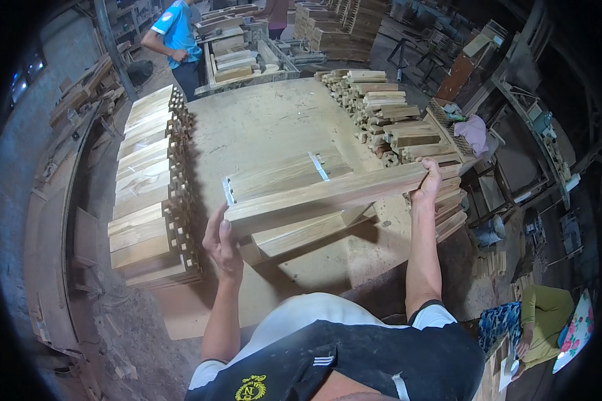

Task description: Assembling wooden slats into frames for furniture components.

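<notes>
A long, thick wooden piece (pixel 328 197) spans the space between my two hands, above the worktable (pixel 247 120), with its right end raised away from me. My left hand (pixel 222 247) is closed about its left end, thumb up against the wood. At the other end my right hand (pixel 429 182) wraps round it, thumb on the near side. Just beyond lies a flat wooden panel (pixel 281 175) with two whitish strips and small dark spots near them. Another wooden piece (pixel 308 234) shows below the held one, partly covered by it.
Planks with pegged ends form a long stack (pixel 140 194) at the left. Bundled short wooden pieces (pixel 408 134) line the table's right side, near a pink cloth (pixel 473 134). A person in blue (pixel 179 37) stands far left; another in a green top (pixel 545 314) works at lower right.
</notes>
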A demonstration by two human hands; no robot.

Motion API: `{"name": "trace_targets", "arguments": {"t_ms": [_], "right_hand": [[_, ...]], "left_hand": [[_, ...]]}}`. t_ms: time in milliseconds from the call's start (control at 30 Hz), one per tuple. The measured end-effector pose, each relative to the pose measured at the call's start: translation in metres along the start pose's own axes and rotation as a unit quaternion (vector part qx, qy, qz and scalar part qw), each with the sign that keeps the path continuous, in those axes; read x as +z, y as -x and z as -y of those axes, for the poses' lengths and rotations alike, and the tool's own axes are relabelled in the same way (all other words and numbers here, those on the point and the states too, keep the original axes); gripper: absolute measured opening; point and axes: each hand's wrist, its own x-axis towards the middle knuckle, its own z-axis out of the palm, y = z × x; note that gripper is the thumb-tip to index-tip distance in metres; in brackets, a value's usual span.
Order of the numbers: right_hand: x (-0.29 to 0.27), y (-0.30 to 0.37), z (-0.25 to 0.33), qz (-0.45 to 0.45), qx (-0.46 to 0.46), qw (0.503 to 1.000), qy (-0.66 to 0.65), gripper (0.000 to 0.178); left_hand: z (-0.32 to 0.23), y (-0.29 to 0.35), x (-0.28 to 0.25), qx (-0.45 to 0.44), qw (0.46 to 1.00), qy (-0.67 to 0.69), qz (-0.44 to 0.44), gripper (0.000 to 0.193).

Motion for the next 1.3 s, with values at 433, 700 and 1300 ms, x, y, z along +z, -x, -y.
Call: {"name": "trace_targets", "arguments": {"t_ms": [433, 700, 1300], "right_hand": [[-0.022, -0.018, -0.018, 0.162, -0.02, 0.968, 0.189, 0.023], [-0.009, 0.006, -0.018, 0.166, -0.055, 0.954, 0.244, 0.016], [-0.007, -0.012, -0.021, 0.219, -0.106, 0.948, 0.205, 0.017]], "left_hand": [[0.035, 0.018, 0.009, 0.157, 0.981, -0.013, -0.111, 0.043], [0.029, 0.029, 0.01, 0.152, 0.972, -0.117, -0.132, 0.056], [-0.128, -0.017, 0.102, 0.198, 0.84, -0.458, 0.215, 0.054]]}}
